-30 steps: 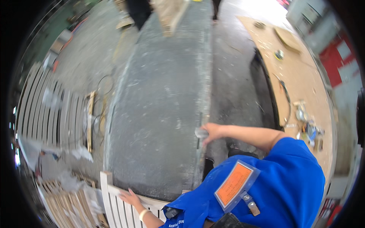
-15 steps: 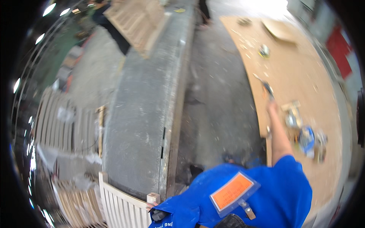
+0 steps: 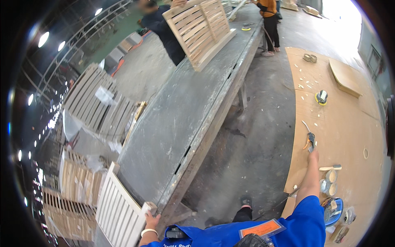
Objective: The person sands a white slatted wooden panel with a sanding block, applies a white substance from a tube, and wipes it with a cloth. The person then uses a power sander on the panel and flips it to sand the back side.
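My left hand grips the corner of a white slatted wooden panel that leans at the near end of a long grey workbench. My right arm stretches out to the right over a plywood sheet on the floor. My right hand is closed around the handle of a small tool with an orange and dark grip. I wear a blue shirt with an orange badge.
Small tins and a blue container lie on the plywood, with a yellow sander farther off. Stacks of slatted panels stand left of the bench. Two people handle an unpainted slatted panel at the bench's far end.
My right hand left the bench edge and swung right to the tool on the plywood. My view lifted and turned. My left hand stayed on the white panel.
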